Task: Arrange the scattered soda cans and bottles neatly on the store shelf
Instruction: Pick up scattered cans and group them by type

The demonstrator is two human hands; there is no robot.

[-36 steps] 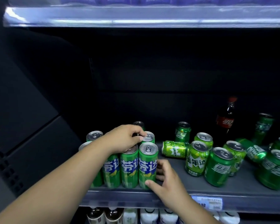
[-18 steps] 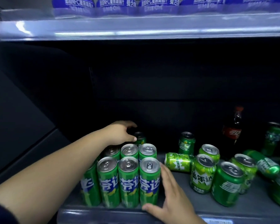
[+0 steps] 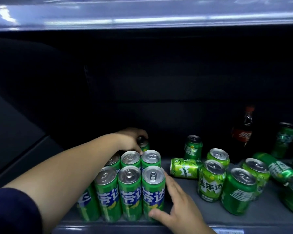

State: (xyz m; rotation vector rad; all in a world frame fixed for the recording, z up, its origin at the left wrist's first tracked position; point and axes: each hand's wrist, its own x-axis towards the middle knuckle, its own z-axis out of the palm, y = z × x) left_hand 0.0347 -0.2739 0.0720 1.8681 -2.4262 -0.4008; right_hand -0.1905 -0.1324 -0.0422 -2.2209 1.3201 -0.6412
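Note:
Tall green slim cans stand in tidy rows at the shelf's left; the front right one (image 3: pixel 152 191) has my right hand (image 3: pixel 178 206) against its side, thumb at its base and fingers straight. My left hand (image 3: pixel 131 140) reaches over the rows and its fingers curl round the top of a rear can (image 3: pixel 143 144). To the right, stubby green cans are scattered: one lies on its side (image 3: pixel 184 168), others stand (image 3: pixel 210 181) (image 3: pixel 238 191). A cola bottle (image 3: pixel 243 130) stands at the back right.
The grey shelf floor (image 3: pixel 181 196) shows bare between the rows and the scattered cans. The upper shelf's lit edge (image 3: pixel 142 16) hangs overhead. A tall dark-green can (image 3: pixel 285 139) stands far right, and a slim can (image 3: pixel 274 166) lies tipped beside it.
My left hand has moved from the second-row can tops back to the rear can. My right hand stays against the front right can. The view has drawn closer to the shelf.

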